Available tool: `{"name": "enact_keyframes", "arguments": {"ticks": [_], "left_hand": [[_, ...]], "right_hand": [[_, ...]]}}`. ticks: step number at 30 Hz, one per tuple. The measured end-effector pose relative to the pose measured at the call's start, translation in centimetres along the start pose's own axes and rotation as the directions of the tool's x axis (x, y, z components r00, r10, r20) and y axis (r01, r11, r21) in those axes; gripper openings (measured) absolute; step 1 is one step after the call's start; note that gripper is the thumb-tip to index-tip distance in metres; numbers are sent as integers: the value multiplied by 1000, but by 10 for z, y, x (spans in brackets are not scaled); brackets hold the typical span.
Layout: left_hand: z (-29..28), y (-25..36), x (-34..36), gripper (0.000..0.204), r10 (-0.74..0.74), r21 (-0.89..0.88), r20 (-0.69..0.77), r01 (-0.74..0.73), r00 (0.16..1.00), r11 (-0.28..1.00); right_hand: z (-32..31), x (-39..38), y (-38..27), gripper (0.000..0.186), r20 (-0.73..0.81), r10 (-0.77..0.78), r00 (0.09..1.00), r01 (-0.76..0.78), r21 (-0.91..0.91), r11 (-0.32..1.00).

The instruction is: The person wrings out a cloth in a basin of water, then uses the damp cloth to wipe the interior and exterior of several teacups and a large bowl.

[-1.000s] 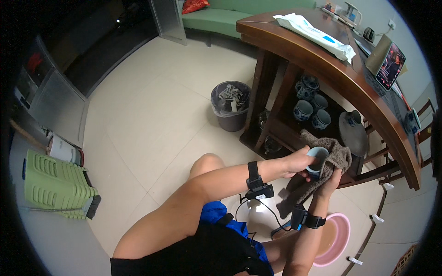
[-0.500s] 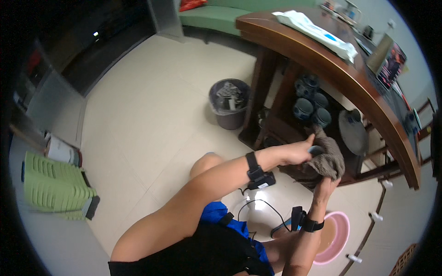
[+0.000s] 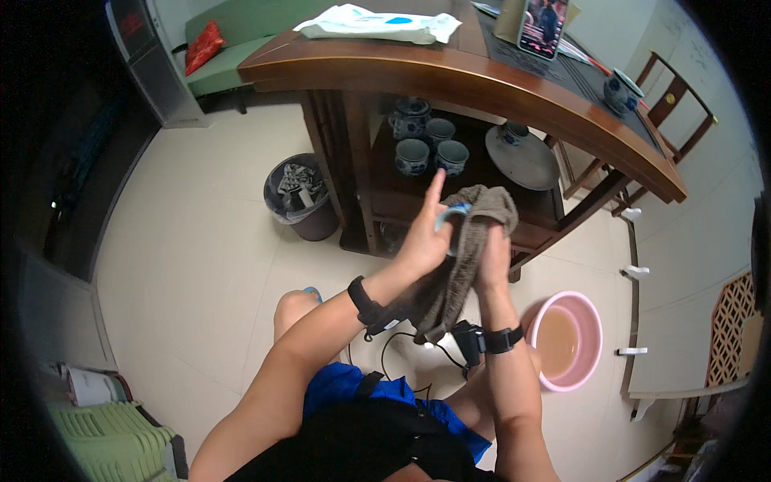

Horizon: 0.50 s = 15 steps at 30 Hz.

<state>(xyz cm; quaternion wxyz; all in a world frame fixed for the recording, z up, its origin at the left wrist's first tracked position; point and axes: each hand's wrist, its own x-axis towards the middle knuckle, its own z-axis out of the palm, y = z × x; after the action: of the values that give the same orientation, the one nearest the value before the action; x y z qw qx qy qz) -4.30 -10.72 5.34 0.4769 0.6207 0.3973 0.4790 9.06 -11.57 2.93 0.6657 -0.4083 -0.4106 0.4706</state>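
In front of the shelf, my left hand point(image 3: 424, 245) grips a small blue-and-white teacup point(image 3: 452, 213), its index finger stretched out past the rim. Part of the cup is covered by a brown cloth point(image 3: 462, 277). My right hand point(image 3: 493, 257) is closed around the cloth, bunching it against the cup, while a long end hangs down between my forearms. Just beyond my fingers, several matching cups point(image 3: 412, 157) stand on the dark wooden shelf point(image 3: 474, 183) beside a patterned teapot point(image 3: 410, 119). A grey oval tray point(image 3: 522, 166) there carries another small cup point(image 3: 513, 133).
Above the shelf juts the curved wooden tabletop point(image 3: 482, 76), bearing a white packet point(image 3: 377, 26), a propped phone point(image 3: 542, 28) and a cup point(image 3: 622, 92). A dark bin point(image 3: 315, 221) stands left; a pink basin point(image 3: 596, 345) of murky water sits right. Cables point(image 3: 385, 353) cross the floor.
The view has turned to the right. Both hands have drawn back from the shelf with the teacup and cloth, and the cloth now hangs down longer.
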Motion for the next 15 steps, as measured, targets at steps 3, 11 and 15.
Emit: {"name": "enact_keyframes", "arguments": {"ticks": [3, 11, 15], "left_hand": [[-3, -3, 9, 75, 104, 47, -108, -100, 989, 994], [-9, 22, 19, 44, -267, -594, 92, 268, 959, 759], [-22, 22, 23, 51, -238, -728, 139, 262, 961, 634]], "right_hand": [[18, -11, -3, 40, 1, -65, 998, 64, -192, 979], [10, 10, -24, 47, -73, 145, 987, -117, 296, 948], [10, 12, -26, 46, -93, 154, 984, -123, 282, 952]]}}
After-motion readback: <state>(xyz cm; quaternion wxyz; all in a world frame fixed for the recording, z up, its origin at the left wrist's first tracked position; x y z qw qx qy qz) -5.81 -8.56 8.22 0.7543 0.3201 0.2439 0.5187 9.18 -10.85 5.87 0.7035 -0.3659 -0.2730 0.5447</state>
